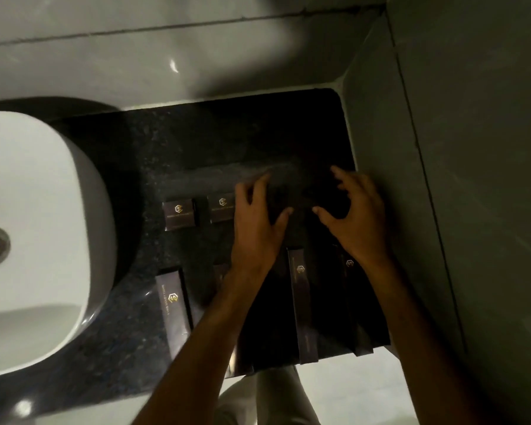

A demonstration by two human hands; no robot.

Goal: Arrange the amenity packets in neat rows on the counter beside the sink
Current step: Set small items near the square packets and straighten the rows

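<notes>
Both hands over the dark granite counter (233,142), fingers spread, gripping nothing I can make out; area under them is too dark to tell. Left hand (258,219) overlaps the edge of a small square packet (222,207); another small packet (180,214) sits further left of it, toward the white sink (83,210). Right hand (354,216) hovers nearer the tiled side wall (442,148). Long packets lie behind the wrists: one (174,305) left of the left forearm, one (304,305) between the forearms, one (351,271) under the right wrist.

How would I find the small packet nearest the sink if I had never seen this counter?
Start at the white sink on the left and move right onto the black counter. The first small packet lies in the far row, left of the left hand. It is short and squarish with a gold logo, fully uncovered, whereas the second small packet is partly under that hand.
</notes>
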